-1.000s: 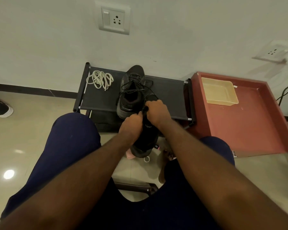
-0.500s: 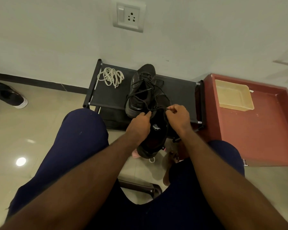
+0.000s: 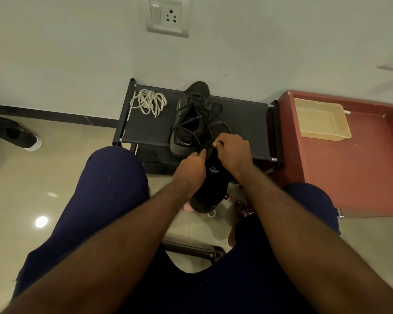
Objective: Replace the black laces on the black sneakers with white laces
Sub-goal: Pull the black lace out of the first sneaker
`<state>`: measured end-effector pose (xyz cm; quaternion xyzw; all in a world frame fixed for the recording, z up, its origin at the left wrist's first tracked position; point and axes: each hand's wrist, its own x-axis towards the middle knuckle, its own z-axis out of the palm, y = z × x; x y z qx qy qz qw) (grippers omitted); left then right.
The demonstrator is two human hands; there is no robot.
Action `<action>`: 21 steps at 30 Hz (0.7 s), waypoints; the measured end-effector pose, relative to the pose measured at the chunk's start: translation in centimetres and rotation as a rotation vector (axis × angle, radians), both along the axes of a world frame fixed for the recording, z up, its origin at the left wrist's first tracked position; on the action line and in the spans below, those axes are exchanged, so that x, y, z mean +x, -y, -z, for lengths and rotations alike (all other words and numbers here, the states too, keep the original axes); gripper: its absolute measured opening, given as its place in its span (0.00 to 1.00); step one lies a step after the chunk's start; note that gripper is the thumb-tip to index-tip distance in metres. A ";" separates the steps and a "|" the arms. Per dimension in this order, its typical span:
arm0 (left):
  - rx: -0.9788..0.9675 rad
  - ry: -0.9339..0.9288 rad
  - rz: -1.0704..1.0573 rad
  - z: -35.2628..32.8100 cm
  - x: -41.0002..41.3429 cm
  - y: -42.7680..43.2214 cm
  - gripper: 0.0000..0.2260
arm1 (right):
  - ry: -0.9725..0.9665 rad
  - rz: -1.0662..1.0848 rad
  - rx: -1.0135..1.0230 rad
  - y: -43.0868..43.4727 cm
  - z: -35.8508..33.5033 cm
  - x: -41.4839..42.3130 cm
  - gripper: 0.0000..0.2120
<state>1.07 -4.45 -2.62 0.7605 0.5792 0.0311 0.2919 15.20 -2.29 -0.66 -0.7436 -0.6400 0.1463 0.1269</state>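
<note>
At front edge of black fabric rack (image 3: pixel 243 123), mid-span: held sneaker (image 3: pixel 210 186), black, heel toward person, tongue label up, toe end hidden under both hands. It sits off the rack, between the knees, above the floor. L hand (image 3: pixel 190 169): fingers curled, thumb + forefinger pinching a strand of black lace (image 3: pixel 188 123) just past the sneaker's tongue; hand lies along shoe's left side. R hand (image 3: pixel 234 151): fingers curled, thumb + forefinger also pinching lace, tips just beside L tips, small gap between. Lace strands run from both pinches away over second sneaker (image 3: pixel 191 105); which shoe's eyelets they thread, cannot tell. Second sneaker: black, upright on rack, approx. centre, toe at far edge toward wall, heel at front edge, near the hands, lacing loose. White laces (image 3: pixel 149 103): loose bundle, far-left corner of rack, well apart from both hands, untouched. Containers: red-brown tray-top unit (image 3: pixel 361 177) just right of rack, holding beige plastic tray (image 3: pixel 322 118) in its far-left corner. Misc.: wall socket (image 3: pixel 168 17) above rack; black shoe w/ white sole (image 3: pixel 16 135) on floor, far left.
</note>
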 end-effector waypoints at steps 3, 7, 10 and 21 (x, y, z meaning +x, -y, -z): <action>-0.005 0.047 -0.032 0.0 -0.4 -0.1 0.22 | -0.413 0.388 0.196 -0.2 -0.9 0.7 0.06; -0.009 0.077 -0.040 0.1 -0.6 0.2 0.19 | -0.939 0.675 0.163 0.4 -2.0 2.0 0.06; -0.010 0.052 -0.031 0.0 -0.4 0.3 0.20 | -0.426 0.506 0.157 1.8 -2.1 2.5 0.17; 0.000 0.041 0.000 0.0 -0.8 0.1 0.21 | 0.315 -0.121 -0.115 -0.5 -1.4 -1.0 0.08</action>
